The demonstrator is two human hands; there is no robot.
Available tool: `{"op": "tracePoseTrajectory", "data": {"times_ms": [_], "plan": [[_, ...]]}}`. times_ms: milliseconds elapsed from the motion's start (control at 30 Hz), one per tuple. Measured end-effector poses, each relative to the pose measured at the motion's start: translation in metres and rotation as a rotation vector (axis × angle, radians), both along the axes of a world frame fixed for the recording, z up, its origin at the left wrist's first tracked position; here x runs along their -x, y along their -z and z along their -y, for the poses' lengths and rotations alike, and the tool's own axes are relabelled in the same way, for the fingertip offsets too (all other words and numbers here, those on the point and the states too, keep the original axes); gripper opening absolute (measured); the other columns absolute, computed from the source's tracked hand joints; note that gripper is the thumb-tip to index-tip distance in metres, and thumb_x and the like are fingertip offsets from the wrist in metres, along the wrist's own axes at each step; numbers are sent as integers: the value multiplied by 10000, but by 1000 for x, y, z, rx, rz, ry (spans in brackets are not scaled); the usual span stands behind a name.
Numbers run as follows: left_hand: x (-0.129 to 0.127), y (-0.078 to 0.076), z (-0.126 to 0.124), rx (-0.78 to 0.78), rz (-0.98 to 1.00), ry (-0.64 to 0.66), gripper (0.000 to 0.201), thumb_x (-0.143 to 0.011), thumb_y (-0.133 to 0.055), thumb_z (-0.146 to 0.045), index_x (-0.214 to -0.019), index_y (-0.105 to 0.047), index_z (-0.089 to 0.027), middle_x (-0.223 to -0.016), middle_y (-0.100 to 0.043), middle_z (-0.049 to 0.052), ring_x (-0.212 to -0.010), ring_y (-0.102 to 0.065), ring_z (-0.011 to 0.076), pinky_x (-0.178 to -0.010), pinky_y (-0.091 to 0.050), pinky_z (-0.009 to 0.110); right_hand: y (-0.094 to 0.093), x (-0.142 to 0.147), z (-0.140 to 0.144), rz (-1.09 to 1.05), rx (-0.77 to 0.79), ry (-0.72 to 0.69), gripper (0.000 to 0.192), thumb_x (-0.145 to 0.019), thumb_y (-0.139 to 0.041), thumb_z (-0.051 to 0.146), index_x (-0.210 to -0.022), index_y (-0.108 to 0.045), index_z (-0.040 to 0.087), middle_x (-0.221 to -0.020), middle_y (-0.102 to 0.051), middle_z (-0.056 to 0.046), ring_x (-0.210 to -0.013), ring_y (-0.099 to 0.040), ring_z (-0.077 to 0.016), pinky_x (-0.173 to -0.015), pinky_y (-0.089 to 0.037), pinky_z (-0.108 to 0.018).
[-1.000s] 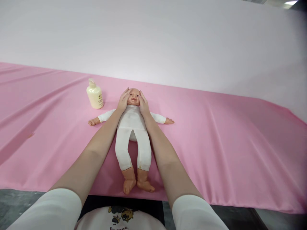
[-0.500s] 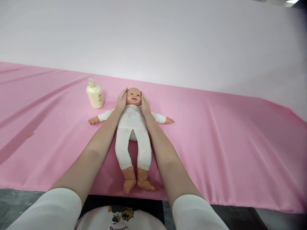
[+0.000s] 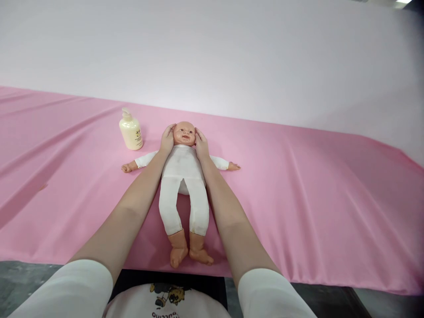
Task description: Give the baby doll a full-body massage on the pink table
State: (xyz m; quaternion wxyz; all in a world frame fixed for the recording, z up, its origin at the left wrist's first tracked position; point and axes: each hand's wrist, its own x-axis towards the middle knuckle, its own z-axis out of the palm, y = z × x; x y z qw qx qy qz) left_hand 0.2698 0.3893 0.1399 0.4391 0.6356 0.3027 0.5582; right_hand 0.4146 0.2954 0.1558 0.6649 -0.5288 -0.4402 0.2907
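Two unclenched hands (image 3: 167,140) cup the glossy bald head (image 3: 184,132) of a white-bodied doll (image 3: 182,162).

Pink cloth (image 3: 281,198) made up the carrying surface, creased on both sides of the doll (image 3: 182,163). Doll lay directly on it, face up, arms spread. Cream pump bottle (image 3: 131,133) stood upright on the cloth near the doll's right hand (image 3: 126,168), headward.
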Motion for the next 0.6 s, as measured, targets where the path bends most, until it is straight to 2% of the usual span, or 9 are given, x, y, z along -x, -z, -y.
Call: {"op": "tracePoseTrajectory", "data": {"times_ms": [67, 167, 233, 300, 433, 600], "plan": [[-1, -1, 2, 11, -23, -16, 531, -941, -510, -592, -1285, -623, -203, -1432, -622, 120, -1400, -540, 259, -1231, -386, 424, -3, 2, 3, -6, -1, -16, 822, -859, -563, 712, -1483, -518, 178, -1588, -494, -97, -1484, -464, -235, -1257, -367, -436], [-1, -5, 7, -10, -106, -50, 737, -830, -670, -653, -1364, -582, -154, -1522, -528, 172, -1493, -423, 313, -1283, -285, 443, -8, 6, 7, 39, 11, -52, 975, -777, -658, 747, -1527, -459, 156, -1615, -450, -118, -1522, -407, -261, -1282, -332, -426], [0, -8, 10, -24, -163, -33, 885, -756, -754, -654, -1429, -531, -123, -1568, -466, 199, -1521, -372, 341, -1294, -254, 448, -9, 7, 8, 58, 19, -53, 1061, -732, -698, 757, -1541, -427, 126, -1627, -422, -142, -1533, -387, -270, -1287, -325, -414], [2, -10, 14, -15, -180, 7, 944, -737, -776, -647, -1477, -486, -137, -1595, -432, 192, -1524, -365, 344, -1287, -268, 445, -10, 7, 8, 47, 15, -42, 1095, -714, -706, 764, -1536, -422, 99, -1630, -410, -163, -1530, -389, -272, -1282, -335, -404], [3, -12, 18, 8, -156, 32, 838, -801, -726, -619, -1484, -486, -197, -1617, -421, 137, -1536, -353, 310, -1291, -265, 417, -8, 5, 6, 17, 2, -49, 985, -746, -703, 725, -1497, -478, 129, -1614, -446, -136, -1541, -368, -257, -1281, -332, -392], [1, -11, 14, 47, -72, 32, 659, -894, -633, -508, -1442, -539, -155, -1591, -470, 137, -1526, -384, 269, -1295, -261, 377, -1, 0, -1, -56, 7, -39, 771, -846, -606, 673, -1453, -539, 203, -1601, -475, -80, -1497, -439, -239, -1266, -356, -422]]}}
